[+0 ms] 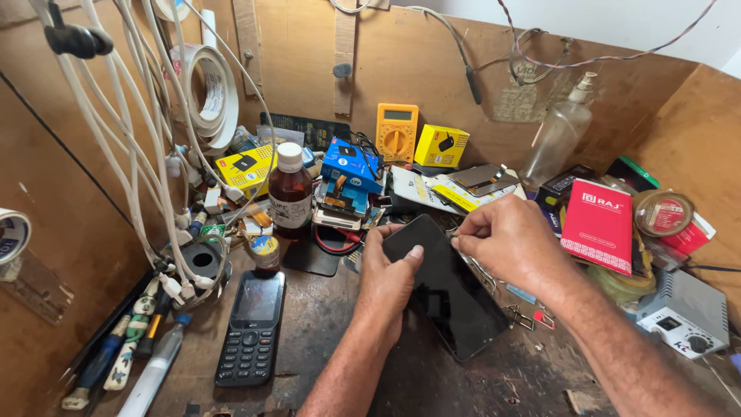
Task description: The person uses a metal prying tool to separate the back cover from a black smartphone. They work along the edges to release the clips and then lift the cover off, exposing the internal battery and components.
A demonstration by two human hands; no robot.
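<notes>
While the scratched brown wooden workbench [332, 340] carried scattered clutter, a black glossy rectangular smartphone [451, 289] lay tilted near its centre between both hands. The left hand [388, 274] gripped the phone's left edge, thumb pressed flat on the glass. The right hand [505, 239] pinched the upper right edge with curled fingers. A black keypad phone [252, 328] lay to the left, a brown glass bottle with white cap [290, 191] stood behind, and a yellow multimeter [397, 131] leaned against the back wall.
</notes>
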